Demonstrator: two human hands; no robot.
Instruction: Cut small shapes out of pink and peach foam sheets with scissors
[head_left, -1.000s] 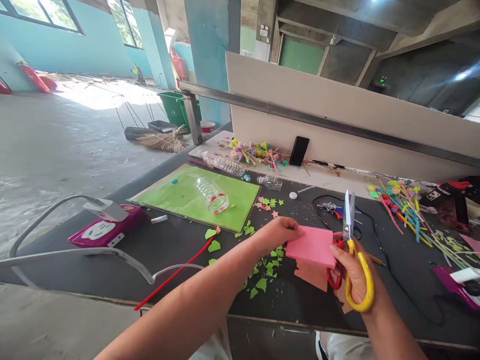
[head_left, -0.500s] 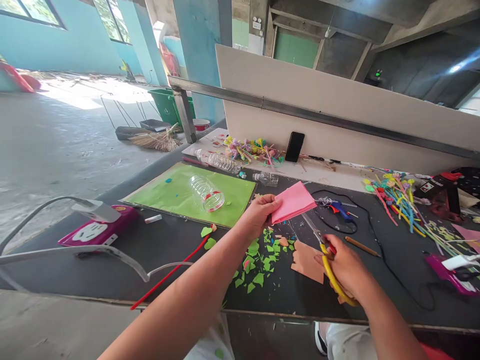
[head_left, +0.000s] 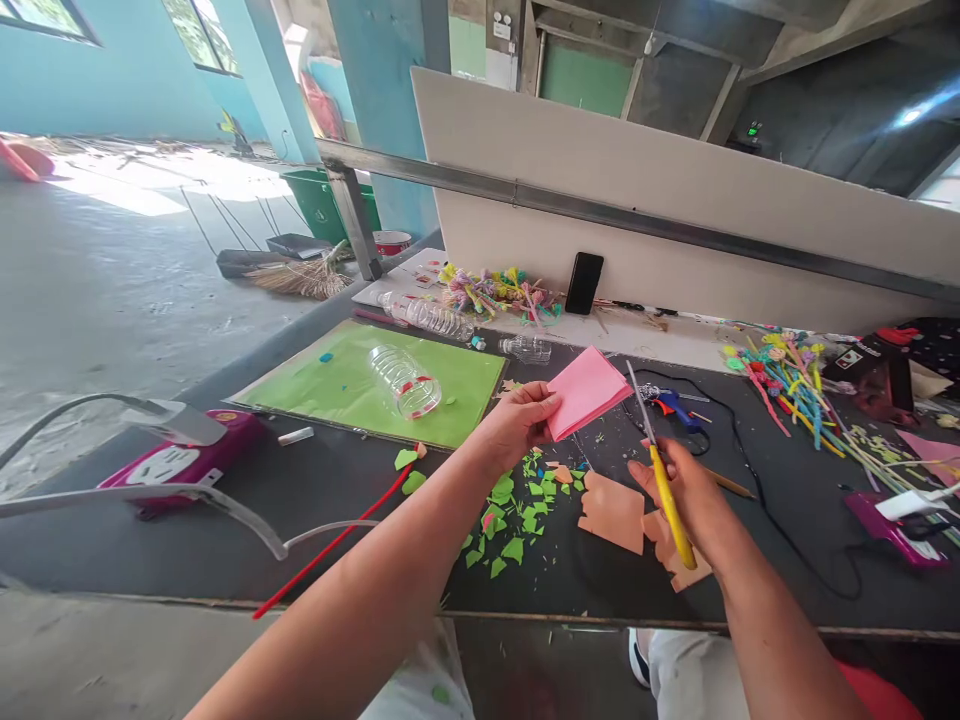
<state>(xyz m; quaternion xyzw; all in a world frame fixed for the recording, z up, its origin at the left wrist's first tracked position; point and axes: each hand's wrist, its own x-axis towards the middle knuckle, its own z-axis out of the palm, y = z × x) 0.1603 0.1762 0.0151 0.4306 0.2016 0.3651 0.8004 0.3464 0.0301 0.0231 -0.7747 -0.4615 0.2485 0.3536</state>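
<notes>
My left hand point(head_left: 529, 415) pinches a folded pink sheet point(head_left: 589, 390) by its left edge, above the dark table. In my right hand point(head_left: 679, 490) is a pair of scissors point(head_left: 661, 480) with yellow handles, its blades pointing up and away just right of the sheet. The blades stand apart from the pink sheet. Beneath the hands lie several green scraps point(head_left: 514, 548) and an orange-brown piece point(head_left: 611, 510) with a jagged edge. A second orange-brown piece point(head_left: 667, 548) is partly hidden behind the scissors and right hand.
A clear plastic bottle piece point(head_left: 405, 382) rests on a green sheet point(head_left: 337, 375). Behind stands a phone point(head_left: 584, 283) against the white board. A blue glue gun point(head_left: 679, 408) with a black cord lies at right. A purple power strip point(head_left: 184, 455) is at left.
The scissors have turned more upright and come away from the pink sheet, to its right. My left hand still holds the sheet, slightly tilted. The view has shifted a little.
</notes>
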